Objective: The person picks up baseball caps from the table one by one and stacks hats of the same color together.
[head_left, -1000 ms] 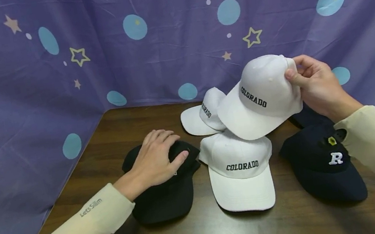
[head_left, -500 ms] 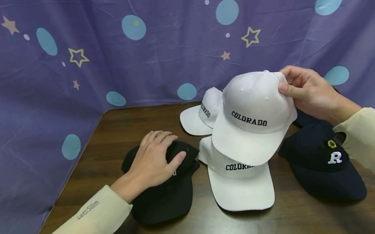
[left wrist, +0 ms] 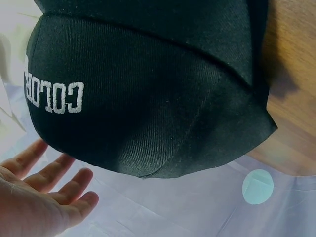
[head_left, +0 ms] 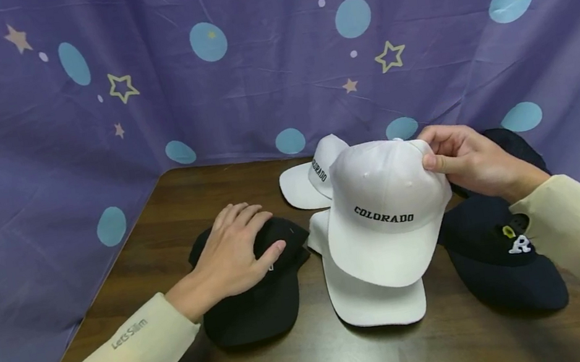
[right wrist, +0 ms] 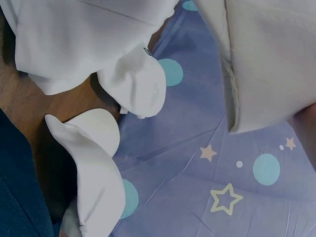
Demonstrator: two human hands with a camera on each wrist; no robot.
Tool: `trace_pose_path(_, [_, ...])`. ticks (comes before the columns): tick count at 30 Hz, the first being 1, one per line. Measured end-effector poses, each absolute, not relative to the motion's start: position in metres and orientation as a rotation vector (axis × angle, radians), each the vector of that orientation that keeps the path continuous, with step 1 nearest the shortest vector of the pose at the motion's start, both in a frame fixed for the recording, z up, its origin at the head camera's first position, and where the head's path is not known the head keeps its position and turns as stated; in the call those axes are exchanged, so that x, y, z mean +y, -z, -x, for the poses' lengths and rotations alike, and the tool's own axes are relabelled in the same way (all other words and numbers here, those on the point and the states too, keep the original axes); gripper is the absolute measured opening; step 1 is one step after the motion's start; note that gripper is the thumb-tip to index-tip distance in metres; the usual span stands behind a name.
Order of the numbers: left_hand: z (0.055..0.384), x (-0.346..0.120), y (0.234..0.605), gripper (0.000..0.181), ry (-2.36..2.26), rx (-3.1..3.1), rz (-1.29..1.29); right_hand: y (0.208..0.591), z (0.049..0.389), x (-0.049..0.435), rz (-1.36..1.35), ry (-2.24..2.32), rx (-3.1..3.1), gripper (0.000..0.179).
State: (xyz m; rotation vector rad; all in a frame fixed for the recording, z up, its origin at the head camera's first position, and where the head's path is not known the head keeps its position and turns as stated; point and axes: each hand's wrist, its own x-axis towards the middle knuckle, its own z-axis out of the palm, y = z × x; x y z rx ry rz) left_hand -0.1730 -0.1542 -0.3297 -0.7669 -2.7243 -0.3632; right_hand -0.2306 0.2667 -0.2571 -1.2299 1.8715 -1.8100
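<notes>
My right hand [head_left: 475, 162] pinches the back edge of a white baseball cap [head_left: 387, 210] lettered COLORADO, thumb in front. Its brim tilts down over a second white cap [head_left: 378, 305] on the table and hides that cap's crown. In the right wrist view, a piece of white cap fabric [right wrist: 271, 59] is at upper right beside a strip of skin. My left hand [head_left: 231, 258] lies over a black cap [head_left: 256, 317] with fingers extended. In the left wrist view this black cap [left wrist: 133, 98] shows white letters, and the left fingertips [left wrist: 81, 177] are near its crown; contact is unclear.
A further white cap [head_left: 304, 186] lies behind on the brown wooden table [head_left: 184, 190]. At right is a navy cap [head_left: 506, 274] with a white R, partly behind my sleeve, and another dark cap [head_left: 516, 147] behind it. A purple patterned curtain [head_left: 264, 84] hangs behind the table.
My right hand has brought the white cap down and slightly left, over the white cap on the table, covering its lettering. The left hand has stayed nearly still on the black cap.
</notes>
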Motion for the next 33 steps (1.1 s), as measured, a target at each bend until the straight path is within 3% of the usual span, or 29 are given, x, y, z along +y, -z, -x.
trace_pose_path(15, [0.174, -0.154, 0.332, 0.060, 0.347, -2.711, 0.762, 0.275, 0.237, 0.257, 1.194, 1.577, 1.908, 0.020])
trace_pose_path(33, [0.174, -0.153, 0.333, 0.060, 0.347, -2.706, 0.768, 0.326, 0.238, 0.248, 0.847, 1.222, 2.516, 0.009])
